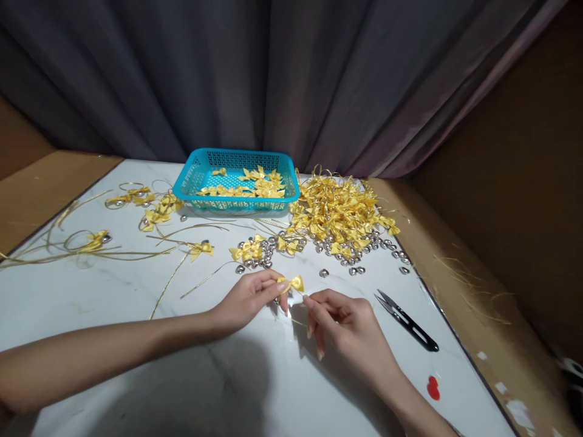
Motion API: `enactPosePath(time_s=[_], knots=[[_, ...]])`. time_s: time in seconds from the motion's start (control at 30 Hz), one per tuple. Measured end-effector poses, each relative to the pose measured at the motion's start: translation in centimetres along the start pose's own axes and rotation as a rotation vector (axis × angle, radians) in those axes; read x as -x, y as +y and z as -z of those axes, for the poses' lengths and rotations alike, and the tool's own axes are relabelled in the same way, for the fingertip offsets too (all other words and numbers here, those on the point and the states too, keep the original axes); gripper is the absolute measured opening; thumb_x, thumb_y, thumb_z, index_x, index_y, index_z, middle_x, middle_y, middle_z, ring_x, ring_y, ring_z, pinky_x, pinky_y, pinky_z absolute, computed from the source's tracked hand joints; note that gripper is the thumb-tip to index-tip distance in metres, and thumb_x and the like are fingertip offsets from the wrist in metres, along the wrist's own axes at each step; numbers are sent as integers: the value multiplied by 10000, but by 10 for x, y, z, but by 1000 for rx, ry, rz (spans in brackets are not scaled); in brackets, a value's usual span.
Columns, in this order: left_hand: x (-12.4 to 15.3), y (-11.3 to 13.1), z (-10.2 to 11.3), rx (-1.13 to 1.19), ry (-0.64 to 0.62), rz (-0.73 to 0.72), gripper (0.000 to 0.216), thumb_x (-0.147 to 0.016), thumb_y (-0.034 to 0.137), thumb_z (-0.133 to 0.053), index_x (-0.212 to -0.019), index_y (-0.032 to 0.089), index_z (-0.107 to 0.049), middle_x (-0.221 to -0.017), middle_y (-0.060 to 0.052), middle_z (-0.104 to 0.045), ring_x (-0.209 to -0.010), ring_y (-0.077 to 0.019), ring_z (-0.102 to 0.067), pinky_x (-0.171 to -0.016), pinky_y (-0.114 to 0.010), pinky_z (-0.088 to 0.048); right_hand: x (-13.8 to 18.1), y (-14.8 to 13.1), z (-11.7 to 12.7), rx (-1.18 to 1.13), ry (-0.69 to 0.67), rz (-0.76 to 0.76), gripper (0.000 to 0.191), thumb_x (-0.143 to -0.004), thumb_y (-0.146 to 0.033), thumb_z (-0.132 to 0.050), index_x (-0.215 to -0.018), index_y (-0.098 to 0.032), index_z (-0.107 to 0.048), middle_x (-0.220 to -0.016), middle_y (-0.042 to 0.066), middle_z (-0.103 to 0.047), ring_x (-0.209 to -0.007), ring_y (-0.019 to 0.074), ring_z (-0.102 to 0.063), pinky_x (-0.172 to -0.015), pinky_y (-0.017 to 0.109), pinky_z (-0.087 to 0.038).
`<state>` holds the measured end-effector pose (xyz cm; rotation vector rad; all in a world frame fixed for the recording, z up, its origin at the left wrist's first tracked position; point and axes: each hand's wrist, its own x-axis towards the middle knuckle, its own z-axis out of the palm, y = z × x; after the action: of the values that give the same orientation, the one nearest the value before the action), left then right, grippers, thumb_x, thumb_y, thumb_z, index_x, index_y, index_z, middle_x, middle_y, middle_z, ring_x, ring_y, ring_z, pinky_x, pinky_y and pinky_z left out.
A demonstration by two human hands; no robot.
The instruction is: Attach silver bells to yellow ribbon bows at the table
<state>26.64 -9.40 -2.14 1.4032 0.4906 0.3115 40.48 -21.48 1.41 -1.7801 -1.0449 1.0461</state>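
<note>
Bow (291, 283) lies pinched in left hand (248, 298) grip, right hand (341, 320) grip pinching its wire (302, 294) just beside

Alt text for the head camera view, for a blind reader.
The left hand pinches a small yellow ribbon bow over a white marbled table; the right hand grips its tail. Beyond lie a turquoise plastic basket, silver heart beads and black thread snips.

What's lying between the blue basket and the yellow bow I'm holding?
Head view: loose yellow bows, silver heart charms and thin gold strands lie between the basket and the held bow.
</note>
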Motion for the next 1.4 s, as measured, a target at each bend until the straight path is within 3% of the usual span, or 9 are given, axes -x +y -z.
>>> enactPosePath(time_s=[0.1, 0.23, 0.4, 0.57, 0.73, 0.9, 1.2, 1.4], knots=[[0, -1, 0, -23, 15, 14, 242, -886, 358, -493, -785, 144, -545, -646, -9, -614, -636, -137, -527, -670, -281, -388, 1, 4, -3, 48, 24, 19, 311, -869, -351, -452, -653, -160, -569, -478, -25, -535, -328, 81, -447, -399, 209, -348], [0, -6, -2, -104, 55, 22, 234, -886, 358, -470, -804, 151, -544, -649, -12, -624, -655, -147, -538, -684, -287, -400, -1, 10, -9, 232, 139, 172, 290, -875, -290, -426, -670, -162, -585, -445, -41, -449, -387, 99, -402, -411, 213, -296], [1, -12, -4, -327, 127, 2, 235, -904, 342, -433, -814, 165, -557, -666, -6, -650, -659, -149, -571, -694, -281, -406, -2, 17, -25, 419, 276, 319, 262, -883, -200, -360, -721, -147, -559, -478, -16, -499, -372, 105, -397, -412, 223, -283], [3, -10, -7, -506, 201, -106, 296, -913, 297, -406, -708, 175, -581, -724, -20, -621, -724, -145, -581, -652, -241, -400, -2, 22, -41, 540, 302, 409, 209, -850, -125, -316, -750, -164, -495, -488, 9, -519, -366, 130, -418, -405, 230, -295], [8, -9, -12, -606, 189, -263, 260, -908, 234, -407, -706, 175, -559, -772, -39, -590, -773, -155, -573, -710, -243, -430, -5, 21, -44, 516, 280, 414, 197, -843, -96, -309, -748, -189, -454, -536, 29, -563, -397, 141, -477, -436, 232, -327], [9, -12, -11, -688, 212, -345, 220, -911, 174, -387, -780, 180, -564, -800, -46, -612, -811, -168, -558, -752, -265, -419, -2, 17, -34, 429, 211, 344, 202, -898, -156, -329, -838, -165, -522, -627, 49, -632, -463, 149, -536, -480, 238, -374], [7, -17, -8, -670, 246, -347, 190, -910, 214, -421, -869, 172, -603, -853, -60, -614, -840, -183, -548, -769, -292, -415, -1, 16, -23, 326, 173, 401, 168, -905, -143, -399, -884, -164, -564, -731, 56, -679, -595, 146, -610, -546, 218, -415], [8, -14, -8, -618, 232, -297, 234, -914, 236, -414, -770, 186, -591, -818, -44, -613, -821, -176, -546, -751, -279, -407, -2, 19, -20, 279, 161, 389, 133, -888, -148, -430, -852, -188, -551, -757, 36, -683, -611, 141, -620, -572, 216, -435]])
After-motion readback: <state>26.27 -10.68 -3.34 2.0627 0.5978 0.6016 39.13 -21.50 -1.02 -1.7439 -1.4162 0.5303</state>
